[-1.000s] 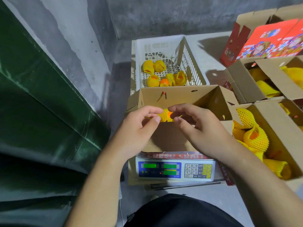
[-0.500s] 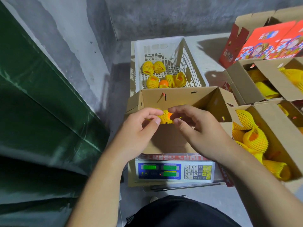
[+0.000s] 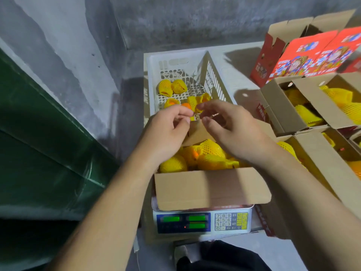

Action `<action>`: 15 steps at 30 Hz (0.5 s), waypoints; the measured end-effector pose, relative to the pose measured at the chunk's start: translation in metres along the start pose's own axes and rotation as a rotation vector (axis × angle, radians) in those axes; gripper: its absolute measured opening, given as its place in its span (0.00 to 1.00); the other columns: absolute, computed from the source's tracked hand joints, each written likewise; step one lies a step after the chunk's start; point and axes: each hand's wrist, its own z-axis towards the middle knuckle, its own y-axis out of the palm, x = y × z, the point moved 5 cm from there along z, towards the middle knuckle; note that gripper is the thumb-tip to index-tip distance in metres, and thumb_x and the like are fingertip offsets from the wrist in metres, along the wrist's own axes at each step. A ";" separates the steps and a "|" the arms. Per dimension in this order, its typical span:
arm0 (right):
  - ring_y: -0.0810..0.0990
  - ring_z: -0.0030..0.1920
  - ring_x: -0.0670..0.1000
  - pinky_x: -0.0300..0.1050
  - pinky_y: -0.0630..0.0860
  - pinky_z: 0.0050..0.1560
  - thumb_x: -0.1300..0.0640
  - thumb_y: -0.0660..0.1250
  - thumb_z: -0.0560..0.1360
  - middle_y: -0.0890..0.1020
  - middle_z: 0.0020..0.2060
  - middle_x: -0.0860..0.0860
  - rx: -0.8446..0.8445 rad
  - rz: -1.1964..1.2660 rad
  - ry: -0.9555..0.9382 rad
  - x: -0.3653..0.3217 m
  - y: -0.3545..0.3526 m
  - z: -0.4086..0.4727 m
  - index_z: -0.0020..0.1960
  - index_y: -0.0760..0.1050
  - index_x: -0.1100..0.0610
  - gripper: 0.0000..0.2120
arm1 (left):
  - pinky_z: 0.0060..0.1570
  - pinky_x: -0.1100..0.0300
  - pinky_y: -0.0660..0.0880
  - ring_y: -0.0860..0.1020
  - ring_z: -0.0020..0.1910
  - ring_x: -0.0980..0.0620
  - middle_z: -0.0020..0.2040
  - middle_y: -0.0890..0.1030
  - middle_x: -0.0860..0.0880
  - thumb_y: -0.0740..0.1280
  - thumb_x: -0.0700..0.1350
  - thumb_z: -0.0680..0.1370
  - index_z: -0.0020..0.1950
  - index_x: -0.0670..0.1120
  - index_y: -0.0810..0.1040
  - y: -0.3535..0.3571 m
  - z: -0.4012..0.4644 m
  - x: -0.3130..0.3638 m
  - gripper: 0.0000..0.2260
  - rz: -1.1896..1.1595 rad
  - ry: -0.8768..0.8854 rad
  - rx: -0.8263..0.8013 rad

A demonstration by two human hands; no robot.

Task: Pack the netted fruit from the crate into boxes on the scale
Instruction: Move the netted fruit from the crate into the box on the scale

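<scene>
Above the box (image 3: 211,189) on the scale (image 3: 203,222), your left hand (image 3: 166,132) and right hand (image 3: 232,130) are pinching a netted fruit (image 3: 193,116), mostly hidden; foam netting is likely soft and light, so cradle the body.

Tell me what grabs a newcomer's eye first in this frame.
Bright yellow netted fruit heaped in the open cardboard box on the scale, centre frame. Just above, the left hand and right hand meet over the box's far edge, fingertips around a scrap of yellow net; the exact grip is hard to tell. Behind sits the white crate, nearly emptied; right, more filled boxes.
</scene>
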 end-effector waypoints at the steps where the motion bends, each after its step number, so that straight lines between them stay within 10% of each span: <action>1: 0.83 0.45 0.48 0.48 0.79 0.49 0.58 0.67 0.81 0.84 0.49 0.45 -0.003 -0.043 -0.001 0.007 -0.005 0.016 0.65 0.79 0.51 0.13 | 0.52 0.65 0.78 0.82 0.52 0.62 0.51 0.84 0.60 0.67 0.45 0.83 0.59 0.55 0.84 0.003 0.020 -0.002 0.09 0.001 0.006 -0.002; 6: 0.82 0.54 0.56 0.47 0.76 0.55 0.57 0.66 0.79 0.84 0.56 0.52 -0.141 -0.319 0.063 0.073 -0.010 0.112 0.70 0.76 0.53 0.19 | 0.41 0.65 0.72 0.77 0.41 0.66 0.42 0.79 0.62 0.65 0.43 0.81 0.47 0.57 0.77 0.041 0.126 -0.031 0.08 0.181 -0.055 -0.105; 8: 0.79 0.63 0.59 0.48 0.75 0.61 0.56 0.65 0.79 0.80 0.64 0.56 -0.274 -0.443 0.137 0.112 0.001 0.155 0.74 0.72 0.53 0.23 | 0.39 0.56 0.72 0.79 0.40 0.53 0.42 0.80 0.52 0.64 0.43 0.81 0.46 0.51 0.77 0.067 0.161 -0.051 0.06 0.338 -0.139 -0.241; 11: 0.72 0.71 0.63 0.55 0.74 0.67 0.56 0.65 0.78 0.71 0.71 0.60 -0.498 -0.654 0.215 0.172 0.031 0.206 0.77 0.65 0.53 0.28 | 0.52 0.52 0.73 0.77 0.66 0.40 0.68 0.77 0.39 0.65 0.47 0.83 0.68 0.41 0.75 0.103 0.203 -0.091 0.16 0.667 -0.308 -0.495; 15: 0.58 0.79 0.66 0.66 0.69 0.72 0.64 0.69 0.75 0.52 0.82 0.61 -0.683 -0.838 0.231 0.243 0.070 0.252 0.82 0.55 0.56 0.39 | 0.72 0.43 0.70 0.62 0.80 0.34 0.86 0.48 0.41 0.62 0.41 0.84 0.85 0.46 0.54 0.135 0.236 -0.145 0.31 0.873 -0.530 -0.647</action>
